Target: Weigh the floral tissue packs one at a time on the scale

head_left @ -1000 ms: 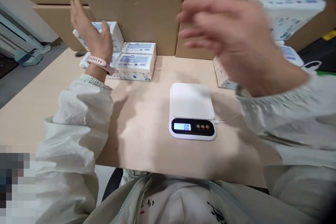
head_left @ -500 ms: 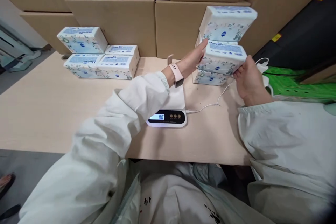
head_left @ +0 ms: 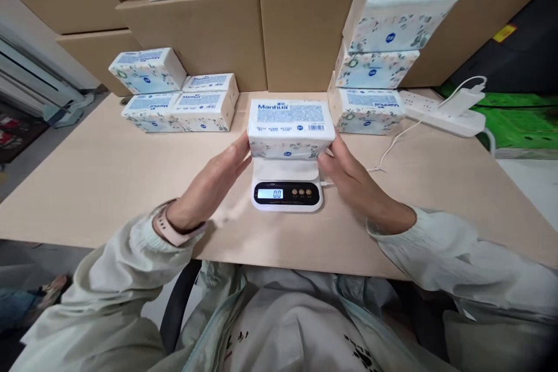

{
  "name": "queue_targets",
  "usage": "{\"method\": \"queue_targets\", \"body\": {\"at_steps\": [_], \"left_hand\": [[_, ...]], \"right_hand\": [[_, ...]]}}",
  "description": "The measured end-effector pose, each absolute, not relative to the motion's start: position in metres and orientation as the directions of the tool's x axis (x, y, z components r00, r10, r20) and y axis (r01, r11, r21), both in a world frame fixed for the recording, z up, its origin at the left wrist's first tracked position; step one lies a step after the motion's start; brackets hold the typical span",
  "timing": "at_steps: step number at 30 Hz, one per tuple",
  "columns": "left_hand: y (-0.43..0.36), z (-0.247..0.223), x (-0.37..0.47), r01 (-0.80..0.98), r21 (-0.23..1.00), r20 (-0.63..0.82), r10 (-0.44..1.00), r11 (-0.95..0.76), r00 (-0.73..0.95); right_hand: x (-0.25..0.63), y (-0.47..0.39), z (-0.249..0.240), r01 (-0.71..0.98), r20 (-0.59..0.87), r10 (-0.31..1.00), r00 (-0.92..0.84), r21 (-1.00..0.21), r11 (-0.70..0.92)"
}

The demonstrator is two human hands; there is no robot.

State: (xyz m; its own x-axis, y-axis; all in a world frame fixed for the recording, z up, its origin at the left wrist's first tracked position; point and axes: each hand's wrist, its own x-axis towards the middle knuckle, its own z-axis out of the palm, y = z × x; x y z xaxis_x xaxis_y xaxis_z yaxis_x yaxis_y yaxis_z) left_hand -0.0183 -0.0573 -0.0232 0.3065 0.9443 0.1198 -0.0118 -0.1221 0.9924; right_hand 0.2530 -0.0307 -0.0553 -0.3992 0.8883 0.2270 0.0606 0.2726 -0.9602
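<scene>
A pack of tissues point(head_left: 291, 122) with "Manhua" on its top is held between my two hands, over the white digital scale point(head_left: 288, 195). My left hand point(head_left: 215, 177) grips its left end and my right hand point(head_left: 353, 177) its right end. The scale's display reads 0.0, and the pack hides the back of its platform. Whether the pack's underside touches the platform, I cannot tell. To the right rises a stack of tissue packs point(head_left: 377, 70), the top one jutting out. Several more tissue packs point(head_left: 198, 107) sit together at the left.
Cardboard boxes point(head_left: 300, 40) form a wall along the table's back edge. A white power strip point(head_left: 444, 110) lies at the right, its thin cable point(head_left: 392, 142) running toward the scale. Beyond the table's right side is something green point(head_left: 514, 125). A person's foot point(head_left: 54, 288) shows at lower left.
Both hands have brought one tissue pack from the right-hand stack leftward to the scale. My left arm no longer reaches across the scale. The view has shifted slightly.
</scene>
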Motion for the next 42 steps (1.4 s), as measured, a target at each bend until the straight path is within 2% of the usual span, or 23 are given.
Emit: {"method": "queue_targets", "body": {"at_steps": [2, 4, 6, 9, 12, 14, 18, 28, 34, 42], "left_hand": [[-0.061, -0.039, -0.026, -0.011, 0.998, 0.067, 0.961, -0.067, 0.269], [-0.057, -0.052, -0.033, -0.002, 0.999, 0.037, 0.98, -0.037, 0.196], [-0.049, -0.064, -0.04, -0.016, 0.999, 0.034, 0.994, -0.032, 0.107], [-0.038, -0.081, -0.046, -0.06, 0.997, 0.042, 0.999, -0.042, -0.009], [-0.034, -0.096, -0.048, -0.107, 0.994, 0.029, 0.998, -0.035, -0.051], [-0.033, -0.102, -0.049, -0.154, 0.988, 0.01, 0.999, -0.016, -0.041], [-0.032, -0.106, -0.049, -0.211, 0.977, -0.015, 0.999, 0.007, -0.035], [-0.032, -0.102, -0.05, -0.178, 0.984, -0.01, 1.0, 0.005, -0.024], [-0.034, -0.098, -0.047, -0.248, 0.969, -0.022, 0.997, 0.004, -0.07], [-0.035, -0.1, -0.051, -0.302, 0.953, -0.017, 0.999, 0.001, -0.051]], "right_hand": [[0.253, -0.031, -0.066, 0.101, 0.164, 0.902, -0.398, -0.97, 0.221], [0.26, -0.032, -0.077, 0.172, 0.165, 0.93, -0.329, -0.958, 0.231], [0.27, -0.034, -0.088, 0.247, 0.269, 0.942, -0.202, -0.917, 0.315], [0.285, -0.036, -0.101, 0.327, 0.464, 0.886, 0.017, -0.84, 0.434], [0.293, -0.038, -0.107, 0.326, 0.493, 0.849, 0.189, -0.847, 0.419], [0.294, -0.039, -0.107, 0.297, 0.478, 0.845, 0.24, -0.865, 0.405], [0.293, -0.04, -0.105, 0.267, 0.475, 0.85, 0.225, -0.87, 0.415], [0.29, -0.046, -0.098, 0.276, 0.448, 0.857, 0.255, -0.883, 0.379], [0.296, -0.042, -0.106, 0.356, 0.541, 0.818, 0.196, -0.816, 0.454], [0.298, -0.043, -0.106, 0.378, 0.492, 0.851, 0.183, -0.834, 0.402]]}}
